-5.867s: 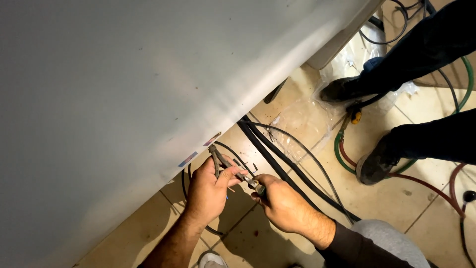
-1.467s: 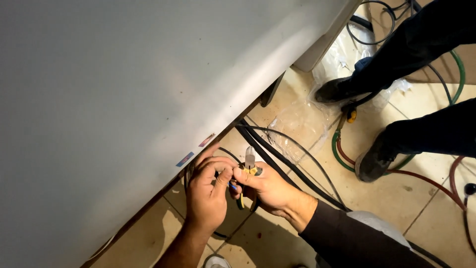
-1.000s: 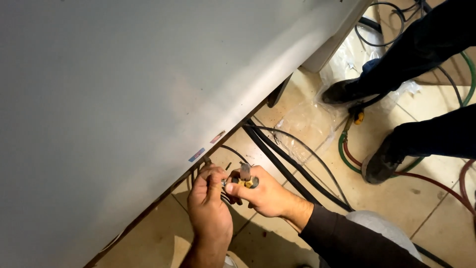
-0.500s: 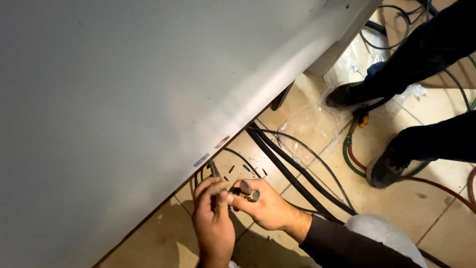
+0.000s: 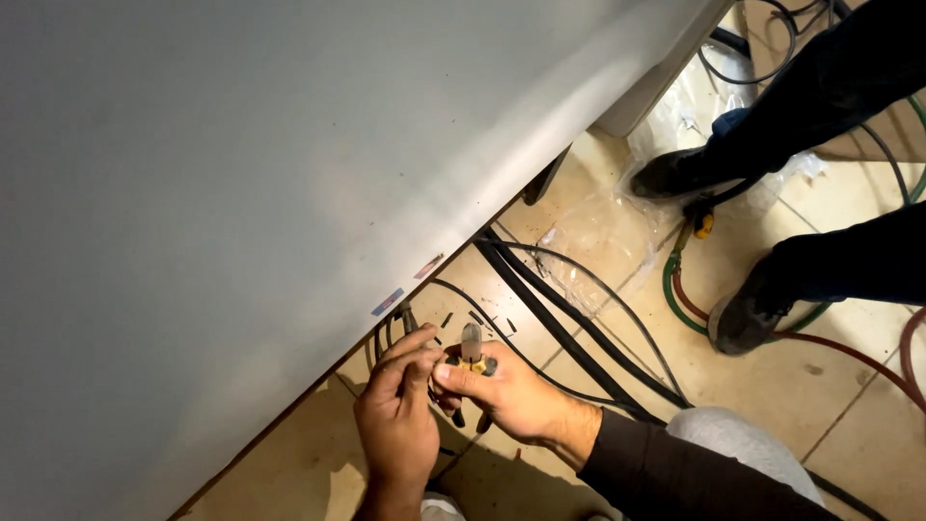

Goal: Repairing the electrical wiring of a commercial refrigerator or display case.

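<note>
My left hand and my right hand meet low in the view, beside the bottom edge of a large white appliance panel. The right hand grips a small pair of pliers with yellow and black handles, jaws pointing up. The left hand's fingers pinch thin black wires that come out from under the panel, right next to the pliers. How the wires end is hidden by my fingers.
Thick black cables run diagonally across the tiled floor. Green and red hoses curl at the right. Another person's dark shoes and trouser legs stand at the upper right, near crumpled clear plastic.
Earlier the hands were slightly apart with the pliers held out to the right. They have closed together, the pliers turned upright against the wires, and the view drifted a little.
</note>
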